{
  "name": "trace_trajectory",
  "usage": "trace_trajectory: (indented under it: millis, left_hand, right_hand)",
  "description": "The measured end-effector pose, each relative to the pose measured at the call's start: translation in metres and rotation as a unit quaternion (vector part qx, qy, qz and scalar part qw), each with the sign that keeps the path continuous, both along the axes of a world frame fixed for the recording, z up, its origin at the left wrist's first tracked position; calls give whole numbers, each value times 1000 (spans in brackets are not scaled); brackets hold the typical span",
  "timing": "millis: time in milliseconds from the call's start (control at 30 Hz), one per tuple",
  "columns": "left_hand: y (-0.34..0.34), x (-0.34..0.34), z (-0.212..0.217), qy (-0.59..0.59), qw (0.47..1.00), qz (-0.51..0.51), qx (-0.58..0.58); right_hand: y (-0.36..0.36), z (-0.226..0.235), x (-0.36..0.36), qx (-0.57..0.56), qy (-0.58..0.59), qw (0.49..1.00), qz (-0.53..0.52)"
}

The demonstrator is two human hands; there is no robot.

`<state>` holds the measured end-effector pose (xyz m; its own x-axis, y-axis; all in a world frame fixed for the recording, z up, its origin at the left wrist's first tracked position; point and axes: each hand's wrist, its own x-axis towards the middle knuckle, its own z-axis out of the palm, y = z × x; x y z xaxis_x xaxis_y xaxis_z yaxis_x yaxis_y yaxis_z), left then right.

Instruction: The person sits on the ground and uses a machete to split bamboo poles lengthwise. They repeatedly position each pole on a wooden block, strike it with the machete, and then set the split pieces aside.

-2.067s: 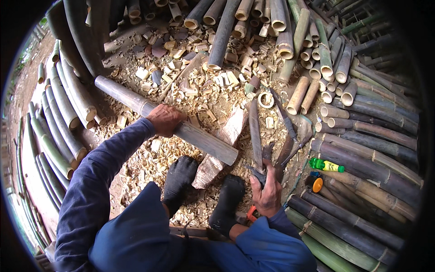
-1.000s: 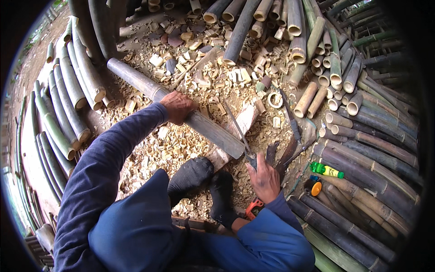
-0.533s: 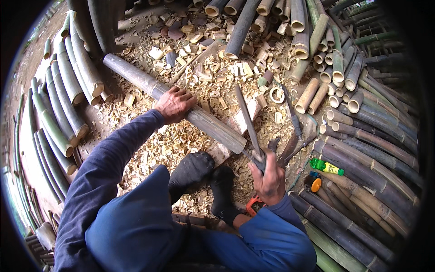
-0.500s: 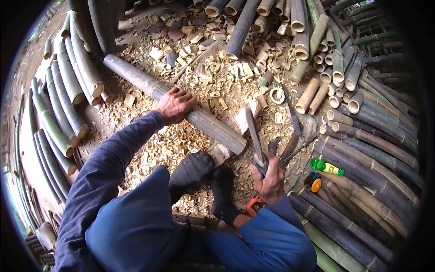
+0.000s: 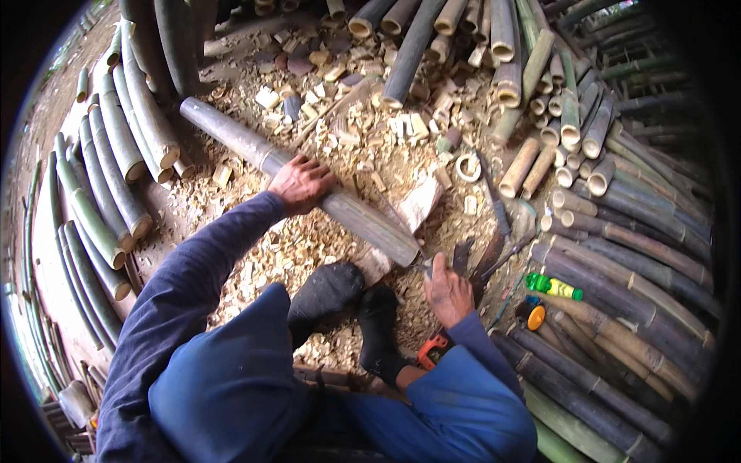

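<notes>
A long grey-brown bamboo pole (image 5: pixel 363 218) lies slantwise in front of me, its near right end across a pale wooden block (image 5: pixel 421 202). My left hand (image 5: pixel 302 185) is closed over the pole near its middle, fingers wrapped on the far side. Close by the pole's right end is my right hand (image 5: pixel 449 293), closed around the handle of a machete. Its blade hardly shows now; a small part by the pole's cut end (image 5: pixel 409 255) is blurred. My black-covered feet (image 5: pixel 328 295) rest just below the pole.
Pale wood chips (image 5: pixel 270 243) cover the ground. Cut bamboo lengths lie in a row at left (image 5: pixel 116 177) and in a pile at right (image 5: pixel 610 309). A green-and-yellow bottle (image 5: pixel 554 286) and an orange round object (image 5: pixel 536 317) lie on the right pile. A curved dark tool (image 5: pixel 494 193) lies beyond my right hand.
My right hand has come down slightly, and the machete blade, upright before, has swung out of clear sight toward the pole's end. My left hand still grips the pole.
</notes>
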<state>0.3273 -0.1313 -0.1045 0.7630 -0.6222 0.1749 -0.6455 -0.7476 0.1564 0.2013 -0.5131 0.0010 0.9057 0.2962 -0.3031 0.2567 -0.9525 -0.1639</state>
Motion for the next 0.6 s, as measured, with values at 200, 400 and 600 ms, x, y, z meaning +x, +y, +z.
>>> trace_trajectory:
  millis: [200,400,600]
  left_hand:
    - [2,-1,5,-7,1000,7,5]
    - [1,0,2,-10,1000,3,3]
    - [10,-20,-2,-25,998,54,14]
  right_hand:
    - [38,73,14,212,-48,976,0]
    - [-10,12,15,8,89,995,-47]
    - [30,66,22,248,-77,966,3]
